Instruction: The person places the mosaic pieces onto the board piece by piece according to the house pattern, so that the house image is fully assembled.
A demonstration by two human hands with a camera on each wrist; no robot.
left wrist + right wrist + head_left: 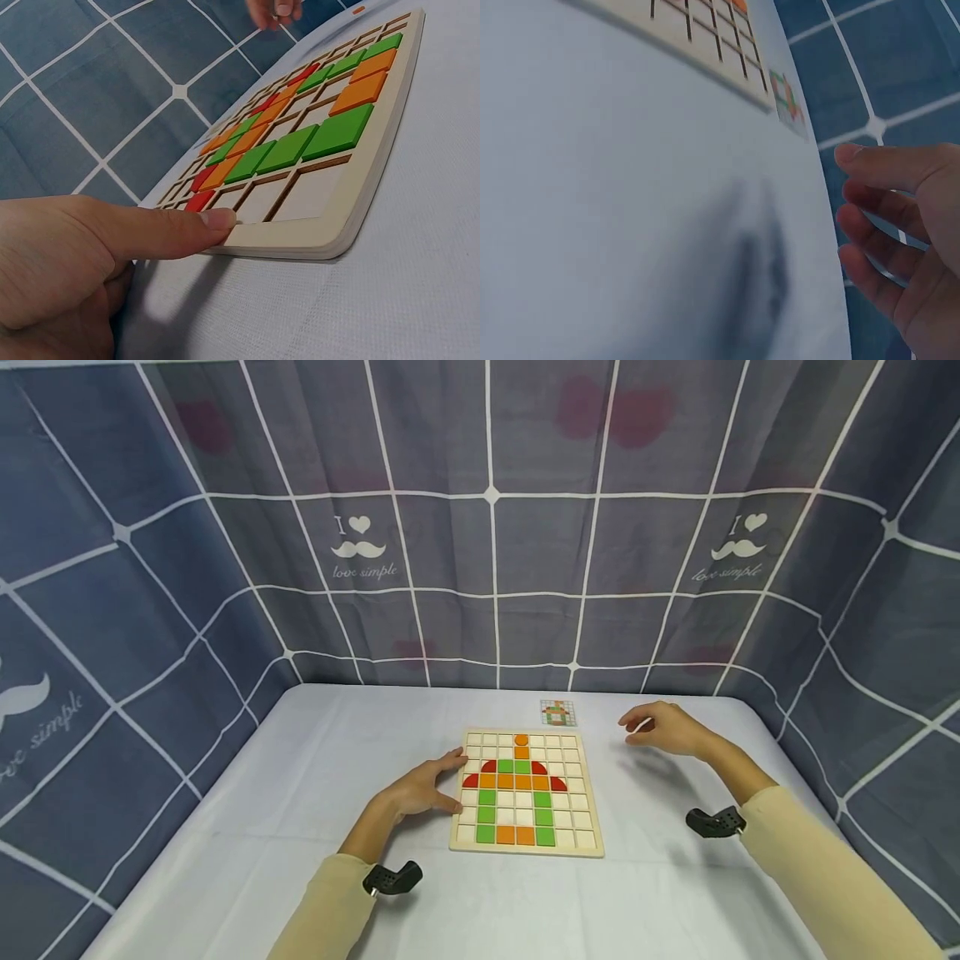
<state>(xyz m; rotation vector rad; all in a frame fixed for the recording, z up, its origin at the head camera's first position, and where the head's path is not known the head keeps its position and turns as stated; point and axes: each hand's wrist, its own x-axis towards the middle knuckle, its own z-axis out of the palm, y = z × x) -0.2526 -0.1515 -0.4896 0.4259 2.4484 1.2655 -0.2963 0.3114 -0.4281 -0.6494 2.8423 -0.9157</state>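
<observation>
A square wooden grid board [593,827] lies on the white table, with green, orange and red tiles forming a pattern and an orange disc [521,740] at its far end. My left hand [423,787] rests at the board's left edge, thumb and fingers spread apart along it. In the left wrist view the thumb [180,231] touches the board's pale rim. To the right of the board, my right hand [667,728] hovers above the table with loosely bent fingers. Nothing shows between its fingers and thumb in the right wrist view.
A small pattern card [558,713] lies just beyond the board's far edge. In the left wrist view a small orange piece [358,10] is on the cloth past the board. Blue-grey checked curtains [525,543] stand around the table [300,760].
</observation>
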